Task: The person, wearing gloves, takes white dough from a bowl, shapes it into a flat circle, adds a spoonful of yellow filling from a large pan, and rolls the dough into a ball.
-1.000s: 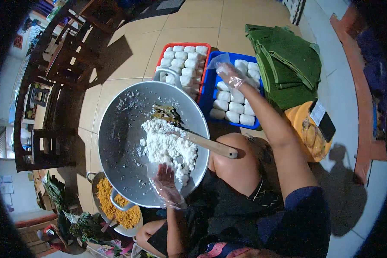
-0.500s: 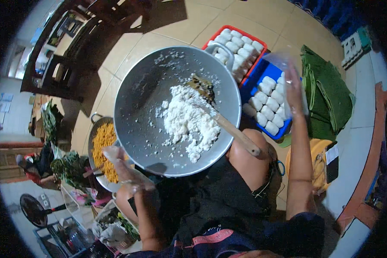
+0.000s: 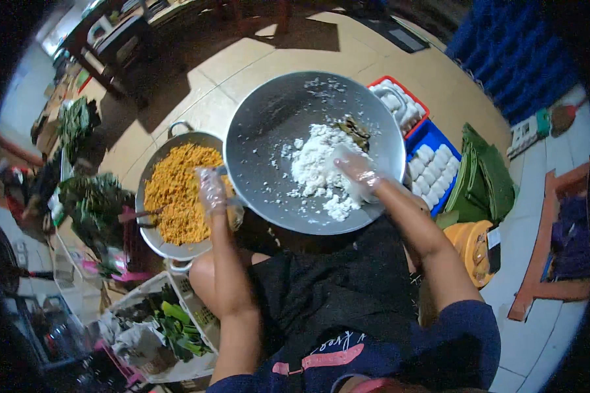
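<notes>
Both my hands wear thin clear plastic gloves. My left hand (image 3: 211, 191) is over the right side of a pan of yellow crumbly food (image 3: 180, 196), beside the big pot's left rim. Its fingers point away from me, loosely apart, with nothing visible in them. Inside the large grey metal pot (image 3: 262, 141), my right hand (image 3: 357, 169) is at the right edge of a mound of white rice (image 3: 314, 160). Its fingertips are partly hidden, so their grip is unclear. A crumpled brownish-green leaf (image 3: 354, 133) lies behind the rice. The wooden-handled paddle cannot be made out.
Right of the pot stand a red tray (image 3: 427, 112) and a blue tray (image 3: 447, 196) of white rolls. Cut green leaves (image 3: 482, 177) lie beyond, near a yellow container (image 3: 469, 243). At lower left is a white crate (image 3: 200, 314) with leaves. A wooden handle (image 3: 139, 215) crosses the pan's left rim.
My right hand has come down from above the blue tray into the pot at the rice. The paddle handle is no longer visible. The view has shifted, showing more of the yellow food.
</notes>
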`<state>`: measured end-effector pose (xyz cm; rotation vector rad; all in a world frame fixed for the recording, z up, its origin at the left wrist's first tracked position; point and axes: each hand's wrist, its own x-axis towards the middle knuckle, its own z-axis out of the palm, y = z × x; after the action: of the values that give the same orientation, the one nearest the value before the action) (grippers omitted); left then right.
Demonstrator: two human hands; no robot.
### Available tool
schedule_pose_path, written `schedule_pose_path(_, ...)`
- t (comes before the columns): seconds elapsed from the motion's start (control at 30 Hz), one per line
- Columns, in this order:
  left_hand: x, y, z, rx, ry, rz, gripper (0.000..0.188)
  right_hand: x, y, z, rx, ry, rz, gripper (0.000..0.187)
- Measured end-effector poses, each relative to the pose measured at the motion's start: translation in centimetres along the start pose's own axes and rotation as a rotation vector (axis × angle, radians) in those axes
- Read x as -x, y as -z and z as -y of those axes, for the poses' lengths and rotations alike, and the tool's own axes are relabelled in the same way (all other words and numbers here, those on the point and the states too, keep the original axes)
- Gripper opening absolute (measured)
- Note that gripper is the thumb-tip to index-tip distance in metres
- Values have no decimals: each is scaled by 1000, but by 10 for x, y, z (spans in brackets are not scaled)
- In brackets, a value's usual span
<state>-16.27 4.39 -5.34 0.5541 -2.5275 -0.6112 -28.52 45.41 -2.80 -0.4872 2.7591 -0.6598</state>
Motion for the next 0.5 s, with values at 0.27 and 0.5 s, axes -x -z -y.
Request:
schedule_pose_path(0.27,12,-10,-57,562,378,-164,15,-68,-83,-26,597,108,-58,38)
schedule_pose_path(0.5,8,-10,-82,317,177,-131,20,-27,-116,0,248,-51,-318,52)
